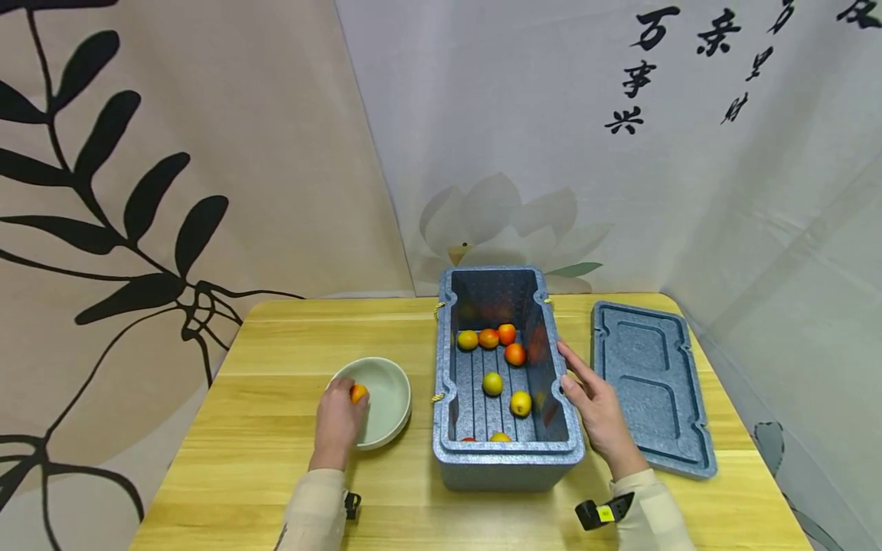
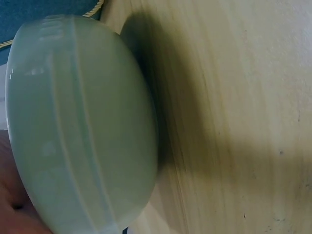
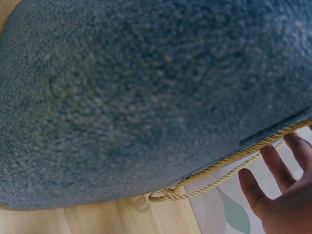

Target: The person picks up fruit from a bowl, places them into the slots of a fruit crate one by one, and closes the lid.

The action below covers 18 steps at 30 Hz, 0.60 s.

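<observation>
My left hand [image 1: 339,419] pinches a small orange fruit [image 1: 358,393] at the left side of a pale green bowl [image 1: 386,440]. In the left wrist view the bowl's outer wall [image 2: 97,122] hides the fruit, and only part of the hand [image 2: 14,195] shows. My right hand [image 1: 598,409] touches the right rim of a grey-blue foam box [image 1: 506,459] with its fingers extended. In the right wrist view several spread fingers show by the box's gold rope. Inside the box lie several red-orange fruits [image 1: 514,353] and yellow-green fruits [image 1: 492,384].
The box's grey-blue lid [image 1: 654,383] lies flat on the wooden table [image 1: 276,428], right of the box. Gold rope [image 3: 229,158] runs along the box's side. A printed cloth [image 1: 310,153] hangs behind the table.
</observation>
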### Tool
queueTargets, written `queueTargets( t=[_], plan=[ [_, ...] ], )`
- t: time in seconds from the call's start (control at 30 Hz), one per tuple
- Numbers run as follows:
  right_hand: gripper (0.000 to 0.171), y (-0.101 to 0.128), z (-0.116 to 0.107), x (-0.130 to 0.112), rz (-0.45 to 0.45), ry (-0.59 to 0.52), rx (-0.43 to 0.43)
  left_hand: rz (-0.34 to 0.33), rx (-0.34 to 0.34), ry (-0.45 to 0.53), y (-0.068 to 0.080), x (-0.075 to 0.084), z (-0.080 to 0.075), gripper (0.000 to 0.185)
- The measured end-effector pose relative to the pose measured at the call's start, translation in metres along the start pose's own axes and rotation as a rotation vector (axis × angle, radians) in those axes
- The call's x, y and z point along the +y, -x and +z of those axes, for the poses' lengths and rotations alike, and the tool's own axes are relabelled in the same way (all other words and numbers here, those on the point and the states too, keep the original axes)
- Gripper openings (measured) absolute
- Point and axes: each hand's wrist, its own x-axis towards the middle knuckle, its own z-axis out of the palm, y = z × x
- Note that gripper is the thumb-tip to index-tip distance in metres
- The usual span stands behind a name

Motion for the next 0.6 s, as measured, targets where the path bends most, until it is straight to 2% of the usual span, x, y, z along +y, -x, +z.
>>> queueTargets(
  t=[0.3, 0.6],
  plan=[
    [0.046, 0.0004, 0.0, 0.0003, -0.001, -0.01, 0.003, 0.04, -0.003, -0.044, -0.0001, -0.0001, 0.0037, 0.023],
    [0.046, -0.0002, 0.0002, 0.0005, -0.004, -0.004, 0.001, 0.046, -0.019, -0.068, 0.0015, 0.0009, 0.0051, 0.024]
  ],
)
